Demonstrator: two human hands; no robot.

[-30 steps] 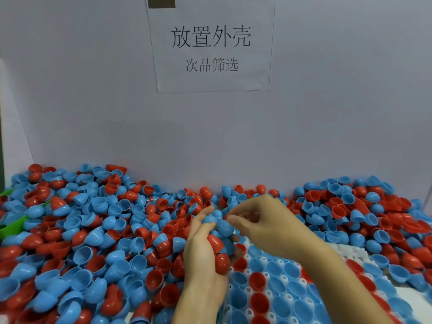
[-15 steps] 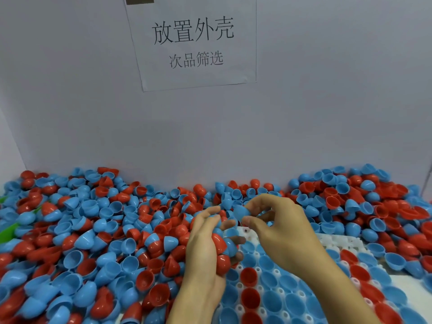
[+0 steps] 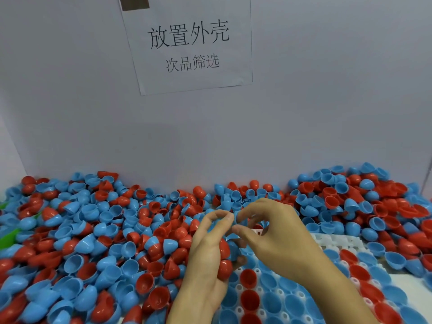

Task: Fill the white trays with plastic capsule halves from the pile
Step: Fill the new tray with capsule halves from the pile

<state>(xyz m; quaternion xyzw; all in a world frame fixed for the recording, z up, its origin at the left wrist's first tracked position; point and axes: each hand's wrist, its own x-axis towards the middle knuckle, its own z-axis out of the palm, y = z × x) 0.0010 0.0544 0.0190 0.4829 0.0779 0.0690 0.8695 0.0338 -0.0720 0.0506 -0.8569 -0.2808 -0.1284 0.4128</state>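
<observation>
A big pile of red and blue capsule halves (image 3: pixel 98 235) covers the table along the wall. The white tray (image 3: pixel 336 240) lies at the lower right, most of its pockets filled with blue and red halves. My left hand (image 3: pixel 208 249) curls round a bunch of halves, with red ones (image 3: pixel 225 268) showing at the palm. My right hand (image 3: pixel 275 232) is just right of it above the tray's far end, thumb and fingers pinched at a blue half (image 3: pixel 238 218) by the left fingertips.
A grey wall with a paper sign (image 3: pixel 189 43) rises right behind the pile. Something green (image 3: pixel 7 237) pokes out of the pile at the left edge. More halves (image 3: pixel 374 206) heap up right of the tray.
The view has shifted. My right hand has drawn back a little from the pile and now meets the left fingertips above the tray's far end. My left hand keeps its handful.
</observation>
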